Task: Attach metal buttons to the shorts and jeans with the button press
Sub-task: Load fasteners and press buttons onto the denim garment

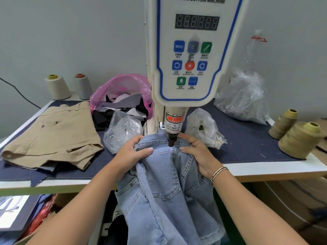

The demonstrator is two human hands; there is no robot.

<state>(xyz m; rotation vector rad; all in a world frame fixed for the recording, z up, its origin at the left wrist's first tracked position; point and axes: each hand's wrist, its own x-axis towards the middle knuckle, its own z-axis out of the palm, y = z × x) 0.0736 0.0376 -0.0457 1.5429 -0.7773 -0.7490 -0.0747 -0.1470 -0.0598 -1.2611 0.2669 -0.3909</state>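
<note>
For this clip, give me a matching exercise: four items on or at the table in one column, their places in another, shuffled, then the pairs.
Items:
1. khaki shorts
2. jeans
3. pink bag
4. olive thread cones

Places:
A. held by both hands under the press head
B. right end of the table
C. lying flat at the left
D. behind, left of the machine column, holding fabric scraps

Pairs: 1-C, 2-A, 3-D, 4-B

A small garment workshop: a white press labelled "SERVO BUTTON MACHINE" [192, 50] stands on a worktable [265, 169] covered in dark cloth. Around it sit cones of sewing thread [299, 139], a pink bag of fabric scraps [122, 96], clear plastic bags [242, 98], and khaki shorts [53, 133].
</note>
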